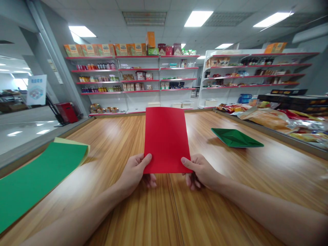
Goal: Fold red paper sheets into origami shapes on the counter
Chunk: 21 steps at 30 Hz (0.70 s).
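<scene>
A rectangular sheet of red paper (pixel 167 138) is held up over the middle of the table, tilted toward me. My left hand (pixel 139 168) pinches its lower left corner, thumb on the front face and fingers behind. At the lower right corner my right hand (pixel 198 171) grips it the same way. Whether the sheet is single or folded I cannot tell. To the right lies a folded piece of green paper (pixel 237 138) with creases across its top. Flat green sheets (pixel 46 174), with a pale yellow one beneath, lie at the left.
The wood-grain table (pixel 153 215) has a raised edge at the back and sides. Bagged goods (pixel 269 118) and dark boxes (pixel 294 102) stand beyond its right edge. Stocked shelves (pixel 138 75) line the back. A sign (pixel 36 89) and a red box (pixel 67 112) are at the left.
</scene>
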Available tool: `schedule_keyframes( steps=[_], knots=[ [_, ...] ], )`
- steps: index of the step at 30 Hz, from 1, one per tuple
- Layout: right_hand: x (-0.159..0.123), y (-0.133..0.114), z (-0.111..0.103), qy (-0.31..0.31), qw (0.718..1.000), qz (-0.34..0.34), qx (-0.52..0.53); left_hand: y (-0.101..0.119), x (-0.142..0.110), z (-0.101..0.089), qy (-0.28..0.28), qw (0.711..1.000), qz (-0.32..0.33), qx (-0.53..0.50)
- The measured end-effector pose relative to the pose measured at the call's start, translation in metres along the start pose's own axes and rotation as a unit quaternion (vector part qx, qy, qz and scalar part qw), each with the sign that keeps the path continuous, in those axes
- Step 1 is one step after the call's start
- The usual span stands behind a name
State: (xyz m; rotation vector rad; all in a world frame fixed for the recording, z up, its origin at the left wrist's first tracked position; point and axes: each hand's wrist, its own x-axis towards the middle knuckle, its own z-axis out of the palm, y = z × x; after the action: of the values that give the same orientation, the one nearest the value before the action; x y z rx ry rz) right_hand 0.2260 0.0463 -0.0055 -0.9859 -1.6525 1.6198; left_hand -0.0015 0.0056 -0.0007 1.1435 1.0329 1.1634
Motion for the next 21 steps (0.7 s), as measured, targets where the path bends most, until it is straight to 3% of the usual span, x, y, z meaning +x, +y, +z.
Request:
schedule_keyframes(
  steps=[6,12,18,21],
  knots=[
    [0.0003,0.0032,-0.0035,-0.04,0.999,-0.017,-0.007,-0.0024,0.0007,-0.0032,-0.006,1.0,0.014,-0.007],
    [0.0015,-0.0014,0.0003,0.046,0.978,-0.078,0.185,-0.0007,-0.0073,-0.0032,-0.122,0.989,0.045,0.065],
    [-0.0019,-0.0046,-0.0015,-0.039,0.982,-0.034,0.182,0.0004,-0.0033,0.0014,-0.007,0.997,0.06,0.056],
    [-0.0011,-0.0043,-0.0026,-0.012,0.983,-0.021,0.18,-0.0005,-0.0037,0.0016,-0.01,0.997,0.06,0.051]
  ],
)
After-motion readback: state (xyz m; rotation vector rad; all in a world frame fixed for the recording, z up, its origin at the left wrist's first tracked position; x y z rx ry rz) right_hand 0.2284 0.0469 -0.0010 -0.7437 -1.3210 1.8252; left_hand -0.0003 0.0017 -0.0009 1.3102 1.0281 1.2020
